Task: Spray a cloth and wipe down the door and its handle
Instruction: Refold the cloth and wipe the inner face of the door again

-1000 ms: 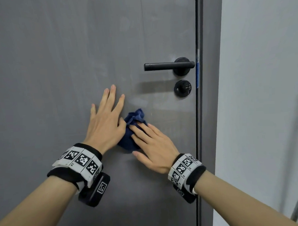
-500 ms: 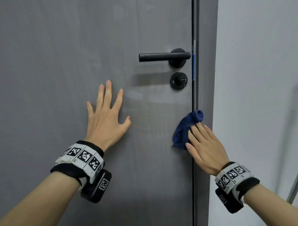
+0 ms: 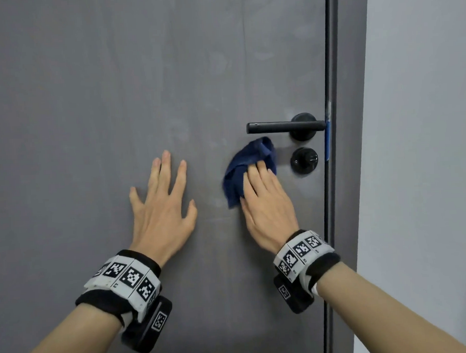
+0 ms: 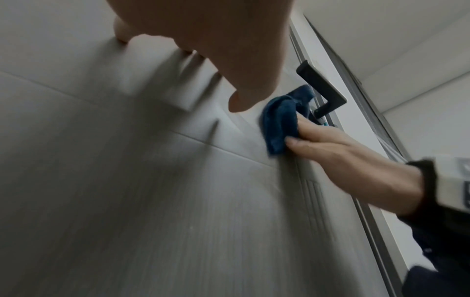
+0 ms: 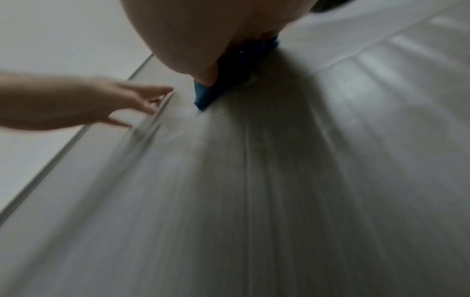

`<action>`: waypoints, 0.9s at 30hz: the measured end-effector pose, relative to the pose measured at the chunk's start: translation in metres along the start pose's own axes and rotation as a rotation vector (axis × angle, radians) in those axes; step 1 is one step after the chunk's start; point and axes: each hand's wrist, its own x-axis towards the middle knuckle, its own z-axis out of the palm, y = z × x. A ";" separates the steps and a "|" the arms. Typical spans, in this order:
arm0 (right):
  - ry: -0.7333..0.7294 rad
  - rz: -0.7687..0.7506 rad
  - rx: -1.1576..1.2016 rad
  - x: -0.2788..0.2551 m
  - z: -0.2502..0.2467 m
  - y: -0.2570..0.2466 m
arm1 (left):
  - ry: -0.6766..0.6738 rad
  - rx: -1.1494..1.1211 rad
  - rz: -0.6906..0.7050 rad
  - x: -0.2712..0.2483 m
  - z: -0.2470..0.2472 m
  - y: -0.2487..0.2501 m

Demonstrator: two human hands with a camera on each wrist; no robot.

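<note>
A grey door (image 3: pixel 116 88) fills the head view. Its black lever handle (image 3: pixel 284 127) sits at the right, with a round black lock knob (image 3: pixel 304 160) just below it. My right hand (image 3: pixel 265 199) presses a crumpled dark blue cloth (image 3: pixel 239 173) flat against the door, just below the handle's free end and left of the knob. The fingers lie straight over the cloth. My left hand (image 3: pixel 161 206) rests flat on the door with fingers spread, to the left of the cloth. The left wrist view shows the cloth (image 4: pixel 279 120) under the right hand's fingers (image 4: pixel 312 130) beside the handle (image 4: pixel 323 90).
The dark door frame (image 3: pixel 333 172) runs down the right of the door, with a blue strip (image 3: pixel 327 137) at the latch edge. A pale wall (image 3: pixel 425 141) lies beyond the frame. Faint smears mark the door's upper panel.
My right hand has slid the cloth from the door's right edge up and left to just under the handle. A second ago it was beside the left hand. The left hand stays flat on the door.
</note>
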 end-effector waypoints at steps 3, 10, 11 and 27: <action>-0.062 -0.220 0.022 -0.008 0.018 -0.030 | 0.017 0.017 -0.047 0.003 -0.004 -0.008; -0.070 -0.231 -0.025 -0.025 0.013 0.003 | -0.007 0.001 -0.033 0.002 -0.006 -0.004; -0.067 -0.183 -0.041 -0.036 0.009 0.019 | -0.009 0.002 -0.022 0.002 -0.006 -0.001; 0.082 0.067 0.201 -0.059 -0.048 0.126 | 0.005 -0.586 0.274 0.063 -0.038 0.103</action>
